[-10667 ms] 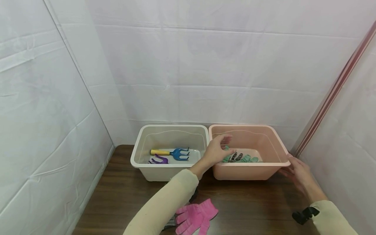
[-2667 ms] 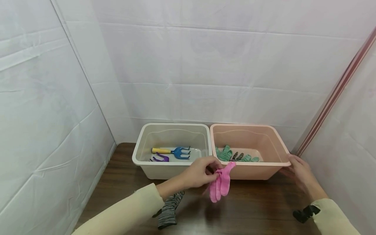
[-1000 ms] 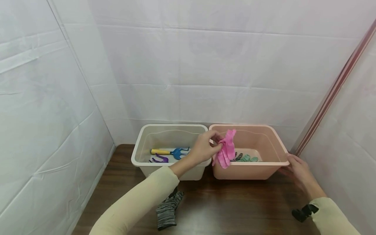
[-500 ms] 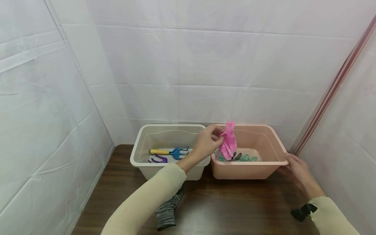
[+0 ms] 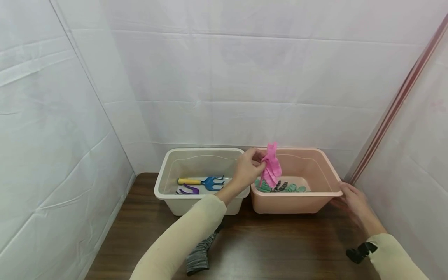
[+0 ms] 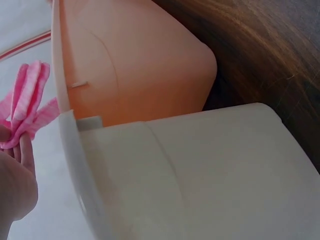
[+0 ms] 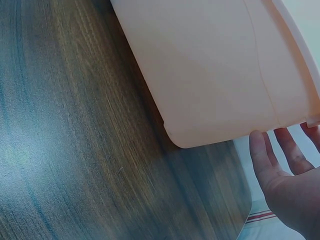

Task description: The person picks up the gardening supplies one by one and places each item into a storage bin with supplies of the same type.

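Observation:
My left hand (image 5: 246, 170) pinches a pink knit glove (image 5: 272, 168), which hangs over the left part of the peach plastic tub (image 5: 287, 204). In the left wrist view the glove (image 6: 31, 100) is bunched at my fingertips, above the rims. My right hand (image 5: 357, 204) holds the peach tub by its right front rim corner; in the right wrist view its fingers (image 7: 260, 152) touch the tub's outer side. Inside that tub lie green gloves (image 5: 293, 188) and a dark striped one (image 5: 281, 186), partly hidden by the front wall and the pink glove.
A whitish tub (image 5: 206, 203) stands close beside the peach one. It holds a yellow-handled blue hand fork (image 5: 201, 181) and a purple pronged tool (image 5: 190, 189). A grey-black knit glove (image 5: 198, 258) lies on the wooden table (image 5: 273, 249), partly under my left forearm. White sheets surround the table.
Earlier the pink glove lay on the table beside the grey one. My left hand has lifted it to above the peach tub, moving slightly up lately. The right hand stays at the rim.

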Demonstrator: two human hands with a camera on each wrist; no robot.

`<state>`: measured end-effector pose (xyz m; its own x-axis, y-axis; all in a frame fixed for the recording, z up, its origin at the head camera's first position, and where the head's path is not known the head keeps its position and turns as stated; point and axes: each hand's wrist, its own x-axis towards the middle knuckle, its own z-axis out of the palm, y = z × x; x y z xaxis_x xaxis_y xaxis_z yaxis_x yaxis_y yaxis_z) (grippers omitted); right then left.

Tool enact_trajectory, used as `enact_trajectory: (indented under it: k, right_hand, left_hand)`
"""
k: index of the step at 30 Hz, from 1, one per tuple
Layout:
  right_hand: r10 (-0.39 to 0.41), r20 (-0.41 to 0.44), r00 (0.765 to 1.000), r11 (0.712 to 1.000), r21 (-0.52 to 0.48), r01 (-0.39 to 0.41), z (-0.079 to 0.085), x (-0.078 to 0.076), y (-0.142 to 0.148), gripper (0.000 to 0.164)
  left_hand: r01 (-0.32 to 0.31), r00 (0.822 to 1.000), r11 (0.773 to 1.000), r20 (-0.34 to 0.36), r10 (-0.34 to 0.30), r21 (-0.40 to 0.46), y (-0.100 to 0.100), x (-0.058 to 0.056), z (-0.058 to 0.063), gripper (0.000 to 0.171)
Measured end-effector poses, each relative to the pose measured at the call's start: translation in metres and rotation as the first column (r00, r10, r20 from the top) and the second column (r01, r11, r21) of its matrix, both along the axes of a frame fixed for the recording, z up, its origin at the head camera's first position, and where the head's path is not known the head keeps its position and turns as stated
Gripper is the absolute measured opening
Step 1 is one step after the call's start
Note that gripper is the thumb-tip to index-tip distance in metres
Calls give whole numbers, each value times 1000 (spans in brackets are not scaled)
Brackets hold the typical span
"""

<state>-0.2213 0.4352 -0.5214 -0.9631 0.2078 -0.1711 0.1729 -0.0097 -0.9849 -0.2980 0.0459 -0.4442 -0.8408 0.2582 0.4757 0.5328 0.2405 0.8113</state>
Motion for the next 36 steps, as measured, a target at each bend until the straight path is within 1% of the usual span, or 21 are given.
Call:
enact_trajectory:
  k: [4, 6, 10, 11, 13, 16, 19, 22, 26, 28, 30, 34, 36]
  right_hand:
    - [-2, 1, 1000, 1000, -19, 2, 0, 0, -1, 75]
    - [-2, -2, 1000, 999, -38, 2, 0, 1, 0, 67]
    - [-4, -10, 1000, 997, -78, 4, -1, 1, 0, 46]
    - [-3, -12, 1000, 997, -83, 2, -1, 1, 0, 45]
    - [-3, -14, 1000, 996, -89, 2, -2, 1, 0, 47]
    - [0, -17, 1000, 996, -86, -1, -3, 0, -1, 56]
    - [4, -12, 1000, 998, -70, -5, -4, 0, -1, 58]
    - [5, -4, 1000, 999, -49, -5, -5, -1, -1, 65]
    - [-2, -1, 1000, 1000, -31, 2, -5, -3, -3, 80]
    - [-7, -1, 1000, 999, -40, 7, -5, -3, -3, 81]
    - [-7, -3, 1000, 999, -51, 6, -6, -3, -2, 76]
    - [2, -21, 1000, 995, -102, -4, -6, -1, -1, 50]
    - [4, -30, 1000, 994, -112, -7, -6, -1, -1, 41]
  left_hand:
    - [-10, 1000, 1000, 23, 10, -3, 2, 0, -5, 20]
    - [-8, 999, 1000, 39, 9, -10, 3, 1, -8, 20]
    - [9, 998, 1000, 63, -7, -29, 4, 2, -14, 20]
    - [15, 998, 999, 65, -13, -36, 4, 2, -16, 20]
    - [29, 997, 999, 67, -26, -42, 4, 2, -19, 20]
    - [48, 997, 997, 67, -45, -53, 3, 3, -23, 19]
    - [61, 996, 996, 69, -56, -71, 2, 4, -26, 18]
    - [60, 996, 994, 69, -54, -88, 0, 4, -30, 18]
    - [57, 997, 994, 56, -52, -93, 0, 3, -33, 18]
    - [56, 997, 993, 49, -51, -101, 0, 3, -34, 18]
    - [56, 998, 993, 47, -52, -108, 1, 3, -34, 18]
    - [52, 998, 991, 39, -47, -127, 1, 4, -35, 17]
    - [50, 998, 990, 31, -46, -135, 1, 4, -35, 17]
